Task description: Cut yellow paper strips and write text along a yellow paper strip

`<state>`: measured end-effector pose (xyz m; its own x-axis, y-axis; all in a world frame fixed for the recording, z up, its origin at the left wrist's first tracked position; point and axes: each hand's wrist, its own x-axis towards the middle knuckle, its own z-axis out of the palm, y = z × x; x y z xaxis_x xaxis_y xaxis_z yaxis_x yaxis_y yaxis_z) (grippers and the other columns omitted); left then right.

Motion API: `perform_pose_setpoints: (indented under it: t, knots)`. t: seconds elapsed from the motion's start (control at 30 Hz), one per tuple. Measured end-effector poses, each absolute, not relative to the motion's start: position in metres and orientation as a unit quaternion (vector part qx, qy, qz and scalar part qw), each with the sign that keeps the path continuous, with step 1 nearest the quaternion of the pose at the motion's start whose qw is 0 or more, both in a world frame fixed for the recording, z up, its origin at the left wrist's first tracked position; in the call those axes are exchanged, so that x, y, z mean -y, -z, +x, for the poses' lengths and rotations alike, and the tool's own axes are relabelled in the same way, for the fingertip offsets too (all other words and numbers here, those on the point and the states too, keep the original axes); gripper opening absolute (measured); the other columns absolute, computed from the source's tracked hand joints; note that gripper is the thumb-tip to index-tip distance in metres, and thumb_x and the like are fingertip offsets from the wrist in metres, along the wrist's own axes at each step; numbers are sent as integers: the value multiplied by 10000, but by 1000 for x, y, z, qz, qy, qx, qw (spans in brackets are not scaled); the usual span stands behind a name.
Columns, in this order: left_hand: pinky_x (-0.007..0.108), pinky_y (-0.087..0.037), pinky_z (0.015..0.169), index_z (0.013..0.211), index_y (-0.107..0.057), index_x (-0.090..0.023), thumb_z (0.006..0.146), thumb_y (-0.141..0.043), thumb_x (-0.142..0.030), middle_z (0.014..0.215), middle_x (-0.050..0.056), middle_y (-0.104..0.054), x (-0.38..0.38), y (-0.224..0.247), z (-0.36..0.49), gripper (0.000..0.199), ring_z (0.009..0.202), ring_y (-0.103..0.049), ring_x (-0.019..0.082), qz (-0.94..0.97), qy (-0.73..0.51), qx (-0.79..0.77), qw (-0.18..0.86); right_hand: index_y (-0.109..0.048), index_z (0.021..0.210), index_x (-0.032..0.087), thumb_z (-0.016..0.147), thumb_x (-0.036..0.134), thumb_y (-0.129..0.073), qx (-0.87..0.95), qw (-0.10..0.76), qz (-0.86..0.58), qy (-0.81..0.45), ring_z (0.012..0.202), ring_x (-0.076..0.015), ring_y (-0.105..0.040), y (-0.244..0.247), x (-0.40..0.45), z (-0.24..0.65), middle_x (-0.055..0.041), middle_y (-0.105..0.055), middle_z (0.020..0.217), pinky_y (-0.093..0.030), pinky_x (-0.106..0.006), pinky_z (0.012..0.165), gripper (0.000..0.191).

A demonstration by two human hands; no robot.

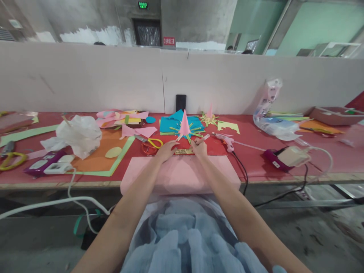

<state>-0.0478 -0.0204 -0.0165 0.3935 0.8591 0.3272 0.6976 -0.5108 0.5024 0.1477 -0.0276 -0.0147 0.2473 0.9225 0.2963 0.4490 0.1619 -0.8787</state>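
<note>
A pink paper cone point(185, 126) stands upright, with green paper strips point(196, 134) spreading out from its base like rays. On its left, my left hand point(167, 150) has its fingers stretched out, the tips at the end of one strip. My right hand point(200, 148) is closed around a pen-like marker point(203, 138), its point side low by the strips on the right. Between my hands lies a small yellowish piece with dark marks point(183, 151). Yellow-handled scissors point(149, 141) lie beside my left hand. A pink glue gun point(226, 141) rests right of my right hand.
Behind the cone are blue paper sheets point(167, 124), a second pink-coned piece point(209, 115) and a black phone point(181, 102) against the white partition point(113, 79). Crumpled white plastic point(79, 134) and a purple power strip point(44, 163) lie left. Cables hang over the front edge.
</note>
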Motion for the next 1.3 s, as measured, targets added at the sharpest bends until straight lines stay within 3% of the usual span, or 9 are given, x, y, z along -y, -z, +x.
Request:
perform_pose_setpoints:
  t: [1.07, 1.3]
  knots:
    - [349, -332, 1089, 1195, -572, -217, 875, -454, -242, 1349, 52, -517, 23, 12, -47, 341, 1246, -470, 180, 822, -274, -476, 152, -344, 585, 223, 763, 317, -482, 548, 511, -611, -257, 430, -125, -558, 15, 25, 149, 39, -573, 516, -396, -201, 441, 243]
    - [350, -333, 1089, 1192, -576, -228, 875, -454, -260, 1348, 45, -518, 22, 16, -48, 342, 1242, -474, 183, 820, -282, -475, 150, -342, 570, 226, 768, 340, -485, 569, 498, -613, -231, 423, -127, -540, 13, 28, 147, 50, -515, 462, -388, -205, 445, 269]
